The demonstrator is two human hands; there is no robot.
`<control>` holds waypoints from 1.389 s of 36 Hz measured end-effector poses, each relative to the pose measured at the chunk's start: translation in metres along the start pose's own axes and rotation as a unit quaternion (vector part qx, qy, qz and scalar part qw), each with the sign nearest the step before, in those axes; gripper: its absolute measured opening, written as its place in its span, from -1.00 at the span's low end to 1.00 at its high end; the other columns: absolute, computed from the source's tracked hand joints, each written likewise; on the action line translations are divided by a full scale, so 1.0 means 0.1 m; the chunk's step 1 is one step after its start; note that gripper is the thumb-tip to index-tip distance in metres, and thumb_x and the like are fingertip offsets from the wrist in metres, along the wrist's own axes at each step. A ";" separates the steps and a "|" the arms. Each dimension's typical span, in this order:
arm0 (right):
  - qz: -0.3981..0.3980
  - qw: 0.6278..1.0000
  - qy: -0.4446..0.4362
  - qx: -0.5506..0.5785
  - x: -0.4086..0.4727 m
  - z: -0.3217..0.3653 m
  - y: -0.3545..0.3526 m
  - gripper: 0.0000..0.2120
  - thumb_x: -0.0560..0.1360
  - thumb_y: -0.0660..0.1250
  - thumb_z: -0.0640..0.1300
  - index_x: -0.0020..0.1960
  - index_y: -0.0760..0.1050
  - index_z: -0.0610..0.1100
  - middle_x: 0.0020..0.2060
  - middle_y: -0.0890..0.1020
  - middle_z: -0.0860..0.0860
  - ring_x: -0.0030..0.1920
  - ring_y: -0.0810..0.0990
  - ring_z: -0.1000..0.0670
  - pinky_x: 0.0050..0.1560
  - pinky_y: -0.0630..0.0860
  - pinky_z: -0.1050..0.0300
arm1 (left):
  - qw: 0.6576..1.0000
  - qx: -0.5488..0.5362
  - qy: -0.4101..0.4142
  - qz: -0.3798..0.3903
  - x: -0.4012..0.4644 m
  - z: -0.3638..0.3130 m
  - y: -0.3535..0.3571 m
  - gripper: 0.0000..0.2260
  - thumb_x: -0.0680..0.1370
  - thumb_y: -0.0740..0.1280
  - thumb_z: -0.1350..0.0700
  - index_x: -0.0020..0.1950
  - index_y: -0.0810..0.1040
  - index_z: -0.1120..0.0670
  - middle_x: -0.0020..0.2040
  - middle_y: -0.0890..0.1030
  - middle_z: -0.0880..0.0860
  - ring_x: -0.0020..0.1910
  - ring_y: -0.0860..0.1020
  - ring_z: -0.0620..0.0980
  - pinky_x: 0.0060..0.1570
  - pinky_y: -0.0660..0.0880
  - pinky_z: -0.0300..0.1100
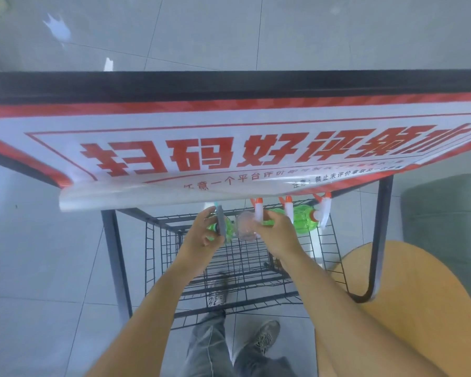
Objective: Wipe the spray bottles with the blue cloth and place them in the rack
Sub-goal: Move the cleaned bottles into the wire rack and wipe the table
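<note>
Placing step: both hands at the wire rack's top edge, under the table's front.

Right hand (269, 229) curls round a clear spray bottle (245, 227), held just beside the green spray bottles (302, 220) already hanging by their triggers on the wire rack (161, 240). Left hand (201, 232) pinches the folded cloth (220, 223) (reads grey-blue here) against another green bottle. Judged: wiping done for this one; next, hook its trigger over the top wire. Room is tight: the banner (229, 151) overhangs the table (229, 83) edge directly above; the open slot lies between neighbouring bottles.
</note>
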State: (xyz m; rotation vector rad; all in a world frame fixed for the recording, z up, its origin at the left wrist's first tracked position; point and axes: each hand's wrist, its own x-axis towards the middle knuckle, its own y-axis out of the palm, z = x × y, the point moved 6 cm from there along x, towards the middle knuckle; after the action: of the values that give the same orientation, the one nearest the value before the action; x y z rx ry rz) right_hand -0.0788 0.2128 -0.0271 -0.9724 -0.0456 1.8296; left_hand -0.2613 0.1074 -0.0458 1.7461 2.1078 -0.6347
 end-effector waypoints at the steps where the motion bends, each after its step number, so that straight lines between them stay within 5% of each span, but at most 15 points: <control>1: 0.001 1.000 -0.001 -0.005 0.00 0.00 -0.01 -0.71 0.59 0.46 -0.07 0.30 0.61 -0.08 0.13 0.64 0.06 -0.06 0.54 0.20 -0.14 0.41 0.26 | 1.000 -0.001 0.001 -0.002 -0.01 0.00 -0.01 -0.40 0.67 0.41 0.27 0.65 0.30 -0.07 0.39 0.59 -0.13 0.02 0.67 -0.18 0.08 0.56 -0.24; 8: 0.003 0.999 -0.016 -0.031 -0.07 0.00 -0.05 -0.64 0.57 0.49 -0.02 0.34 0.61 -0.07 0.23 0.64 0.07 0.05 0.61 0.10 -0.13 0.40 0.27 | 0.998 -0.044 -0.023 -0.041 -0.02 0.06 -0.06 -0.41 0.63 0.47 0.30 0.57 0.41 -0.12 0.43 0.56 -0.12 0.11 0.73 0.02 0.14 0.64 -0.08; 11: 0.001 0.999 -0.015 -0.030 -0.13 -0.03 -0.09 -0.50 0.56 0.49 0.01 0.45 0.50 -0.06 0.27 0.59 0.07 0.12 0.60 0.06 0.03 0.46 0.15 | 0.996 -0.047 -0.026 -0.065 -0.09 0.05 -0.09 -0.45 0.63 0.45 0.32 0.55 0.42 -0.05 0.42 0.53 -0.11 0.04 0.71 -0.12 -0.06 0.60 -0.34; 16: -0.007 0.998 -0.050 -0.043 -0.32 -0.01 -0.15 -0.41 0.53 0.50 0.12 0.50 0.43 0.03 0.23 0.53 0.11 0.08 0.58 0.12 -0.06 0.47 0.23 | 0.989 -0.040 -0.031 -0.140 -0.28 0.08 -0.18 -0.59 0.63 0.47 0.29 0.42 0.50 0.01 0.31 0.57 -0.06 0.15 0.65 0.00 -0.01 0.60 -0.14; 21: -0.014 0.998 -0.066 -0.006 -0.58 -0.15 -0.33 -0.43 0.53 0.52 0.08 0.48 0.45 0.03 0.28 0.56 0.07 0.15 0.62 0.08 0.16 0.60 0.05 | 0.991 -0.005 0.013 -0.136 -0.52 -0.07 0.02 -0.68 0.61 0.50 0.26 0.30 0.54 0.02 0.19 0.61 -0.11 0.10 0.61 -0.08 -0.11 0.52 -0.38; 24: -0.018 0.998 -0.058 0.018 -0.78 -0.30 -0.49 -0.46 0.54 0.50 0.03 0.48 0.45 0.04 0.25 0.56 0.06 0.12 0.62 0.11 0.06 0.55 0.24 | 0.993 0.004 0.052 -0.105 -0.64 -0.17 0.24 -0.66 0.61 0.48 0.32 0.26 0.54 -0.04 0.25 0.62 -0.05 0.22 0.62 0.05 0.00 0.56 -0.29; 27: -0.032 0.997 -0.050 0.038 -1.00 -0.49 -0.72 -0.48 0.57 0.48 0.01 0.49 0.45 0.04 0.27 0.55 0.04 0.13 0.57 0.13 -0.05 0.39 0.43 | 0.994 0.024 0.086 -0.062 -0.76 -0.36 0.59 -0.64 0.61 0.45 0.38 0.27 0.54 0.00 0.27 0.60 0.00 0.27 0.58 0.07 0.02 0.54 -0.40; 31: -0.047 0.996 -0.035 0.073 -1.35 -0.83 -1.06 -0.46 0.56 0.49 0.03 0.49 0.43 0.09 0.29 0.53 0.07 0.17 0.57 0.12 0.16 0.47 0.19 | 0.992 0.052 0.117 0.022 -0.90 -0.59 1.24 -0.68 0.62 0.44 0.39 0.30 0.55 0.10 0.24 0.58 0.09 0.16 0.57 0.03 -0.06 0.52 -0.40; 35: -0.078 0.994 -0.009 0.073 -1.70 -1.27 -1.43 -0.48 0.56 0.49 0.07 0.48 0.44 0.13 0.24 0.57 0.12 0.05 0.55 0.26 -0.01 0.49 0.33 | 0.981 0.092 0.131 0.109 -1.03 -0.71 1.93 -0.64 0.65 0.46 0.27 0.32 0.53 -0.09 0.23 0.60 0.02 0.00 0.58 -0.30 -0.03 0.51 -0.42; 40: -0.151 0.981 0.033 0.118 -2.15 -1.90 -1.95 -0.46 0.52 0.51 0.08 0.46 0.48 0.12 0.25 0.55 0.23 0.26 0.56 0.14 0.25 0.50 0.15 | 0.964 0.121 0.138 0.192 -1.26 -0.83 2.81 -0.65 0.65 0.46 0.25 0.37 0.52 -0.03 0.23 0.61 -0.06 0.11 0.59 -0.29 0.05 0.49 -0.41; 45: -0.217 0.962 0.074 0.151 -2.67 -2.61 -2.38 -0.53 0.50 0.56 -0.05 0.37 0.56 0.10 0.00 0.63 0.26 0.21 0.60 0.21 0.14 0.51 0.29 | 0.938 0.173 0.144 0.264 -1.53 -0.76 3.60 -0.60 0.65 0.47 0.14 0.46 0.50 -0.08 0.31 0.60 -0.15 0.26 0.59 -0.19 0.29 0.51 -0.14; 50: -0.276 0.938 0.117 0.174 -3.18 -3.29 -2.63 -0.55 0.52 0.54 -0.09 0.37 0.55 0.06 0.13 0.62 0.12 -0.02 0.61 0.18 0.02 0.47 0.24 | 0.906 0.209 0.160 0.330 -1.87 -0.69 4.30 -0.59 0.66 0.46 0.06 0.49 0.48 -0.10 0.31 0.59 -0.14 0.26 0.57 -0.22 0.25 0.46 -0.28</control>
State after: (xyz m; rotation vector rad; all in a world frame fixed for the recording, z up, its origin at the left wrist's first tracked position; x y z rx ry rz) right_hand 0.3782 -0.0371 0.0562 -0.8131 0.1367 1.1503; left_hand 0.1990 0.0523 0.0542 2.7747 1.4286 -0.6510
